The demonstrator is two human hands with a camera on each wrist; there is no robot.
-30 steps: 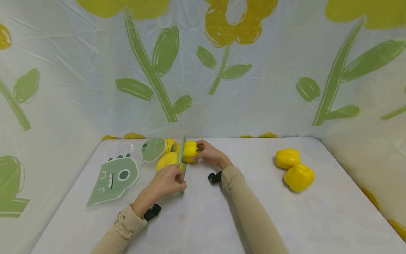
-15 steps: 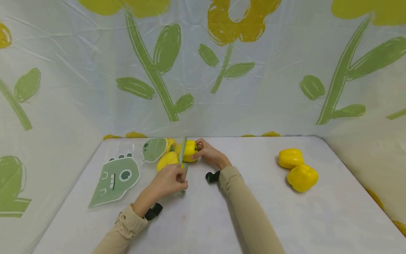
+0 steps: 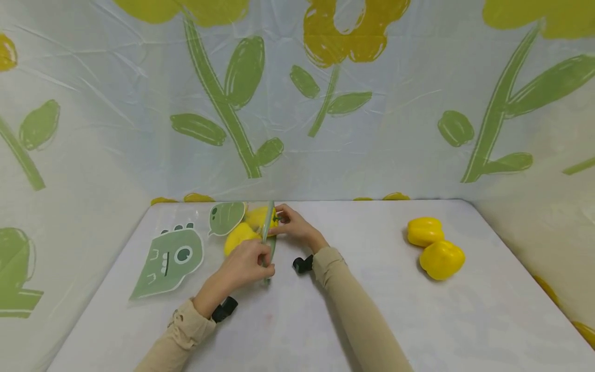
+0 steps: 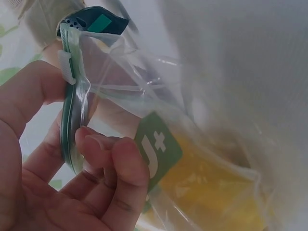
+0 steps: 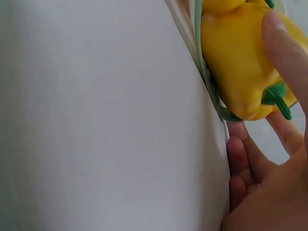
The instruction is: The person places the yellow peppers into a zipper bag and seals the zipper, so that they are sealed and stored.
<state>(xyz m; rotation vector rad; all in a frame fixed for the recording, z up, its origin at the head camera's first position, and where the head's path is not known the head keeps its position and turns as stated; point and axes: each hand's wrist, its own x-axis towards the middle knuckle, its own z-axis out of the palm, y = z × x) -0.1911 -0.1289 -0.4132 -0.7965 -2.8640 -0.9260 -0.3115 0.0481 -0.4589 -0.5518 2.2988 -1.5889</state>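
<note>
A clear zip bag (image 3: 169,258) printed with green dinosaurs lies on its side, its mouth facing right. My left hand (image 3: 244,262) pinches the bag's green zip edge (image 4: 67,120) near the white slider (image 4: 67,67), keeping the mouth apart. At that mouth, my right hand (image 3: 299,227) grips a yellow bell pepper (image 5: 240,62), thumb on top and fingers beneath, its green stem (image 5: 277,95) towards the palm. Most of this pepper is past the zip edge. Another yellow pepper (image 3: 240,237) shows inside through the film.
Two more yellow bell peppers, one behind (image 3: 425,231) and one in front (image 3: 442,260), sit together on the right of the white table (image 3: 353,289). A flower-printed sheet (image 3: 381,170) rises along the table's back edge.
My right hand has moved left, carrying the pepper further through the bag's mouth. My left hand keeps its pinch on the zip edge almost unmoved.
</note>
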